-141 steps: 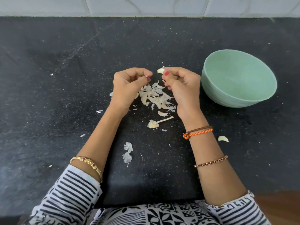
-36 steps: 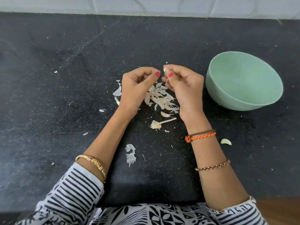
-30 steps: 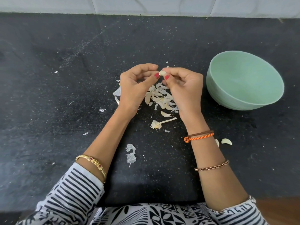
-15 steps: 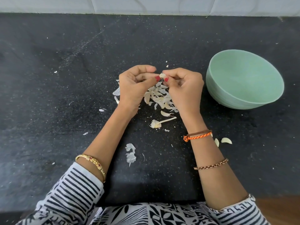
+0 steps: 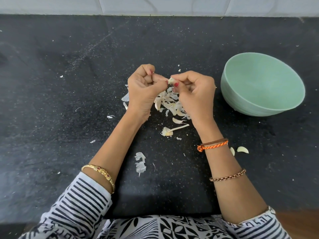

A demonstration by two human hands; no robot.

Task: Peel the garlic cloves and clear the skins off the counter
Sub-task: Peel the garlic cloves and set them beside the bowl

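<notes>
Head view: I see the left hand (image 5: 144, 91) and right hand (image 5: 195, 94) both pinching one garlic clove (image 5: 171, 81) above the skin pile (image 5: 170, 104), green bowl (image 5: 262, 85) nearby.

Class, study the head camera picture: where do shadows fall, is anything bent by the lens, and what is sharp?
Head view: soft, even light; a dim shadow lies on the black counter below the forearms near the torso. The wide lens bows the tiled wall edge and stretches the green bowl. The hands, garlic clove and skins look sharp; no strong glare.
</notes>
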